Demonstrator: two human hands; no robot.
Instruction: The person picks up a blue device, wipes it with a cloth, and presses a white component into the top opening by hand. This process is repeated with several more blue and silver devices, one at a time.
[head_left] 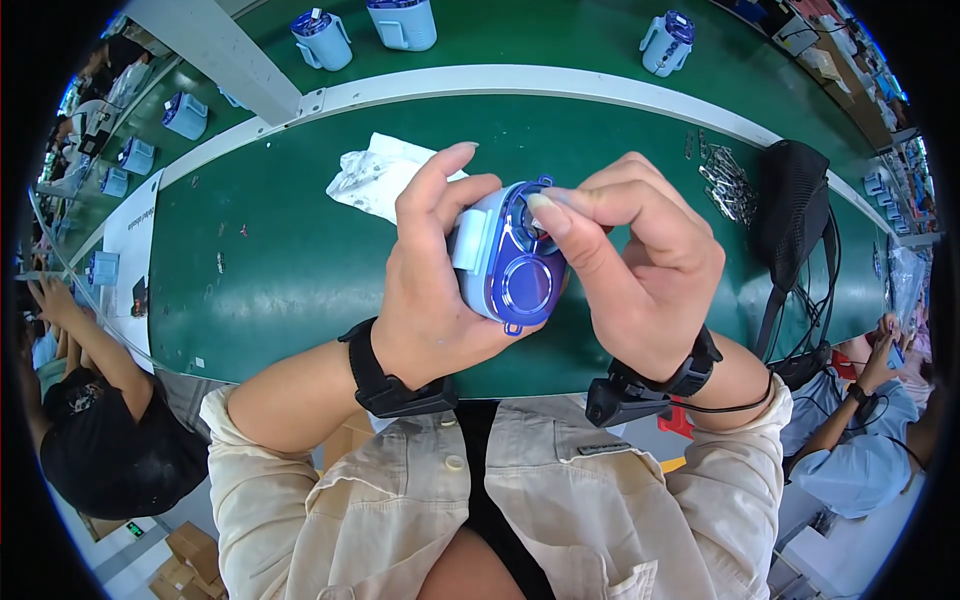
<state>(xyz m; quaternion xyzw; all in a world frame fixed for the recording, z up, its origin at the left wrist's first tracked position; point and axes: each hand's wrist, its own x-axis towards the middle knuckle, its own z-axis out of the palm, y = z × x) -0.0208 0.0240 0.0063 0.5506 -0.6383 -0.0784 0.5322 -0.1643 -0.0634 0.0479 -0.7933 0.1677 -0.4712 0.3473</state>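
Left hand [432,285] grips the blue lid [510,262]; right hand [640,270] pinches its top rim.

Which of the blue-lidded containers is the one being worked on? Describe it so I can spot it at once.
Start at the green table, near its front edge at the middle. There the left hand grips a pale blue container with a dark blue lid, and the right hand pinches its rim. Unlike the similar containers standing on the far belt, it is held tilted, lid toward the camera.
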